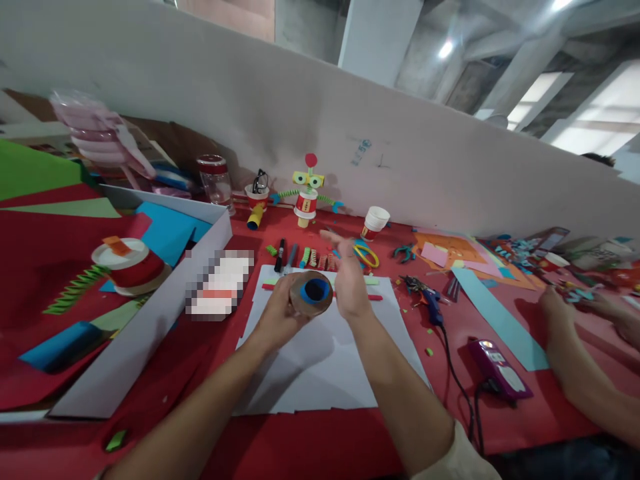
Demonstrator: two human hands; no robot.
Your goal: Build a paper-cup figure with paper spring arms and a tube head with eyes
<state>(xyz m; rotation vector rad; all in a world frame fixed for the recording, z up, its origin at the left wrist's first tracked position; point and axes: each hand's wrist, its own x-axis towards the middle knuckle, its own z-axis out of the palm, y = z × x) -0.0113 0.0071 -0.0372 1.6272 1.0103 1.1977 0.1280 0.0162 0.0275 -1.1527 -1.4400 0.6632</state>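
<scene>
Head view shows your forearms (407,380) reaching in from the bottom edge over the red table (280,443). Nearest on your left lie a green scrap (116,440) and a white-walled box (145,327) of coloured paper. To your right a purple device (500,373) rests on the table. Ahead of you, your left hand (277,313) is clamped on the brown roll (296,298), whose open end shows a blue ring; the roll sits at that hand's fingers, on their right, over the white paper (310,373). Your right hand (353,283) is open, fingers extended forward, just right of the roll; you cannot tell whether it touches it. Red strips (374,297) lie on the paper beyond the roll, showing at both sides. Right of the paper you have a blue glue gun (431,303), and farther right a pale blue strip (500,320) and another person's hands (555,310). Past the paper's far edge lie a black marker (280,255), small folded paper springs (313,258), a yellow ring (367,256) and teal pliers (403,253). Farther back, you see a paper-cup figure (306,203) with round eyes and springy arms, standing between a cup holding glasses (257,197) and stacked white cups (375,220), before the pale wall (250,100).
</scene>
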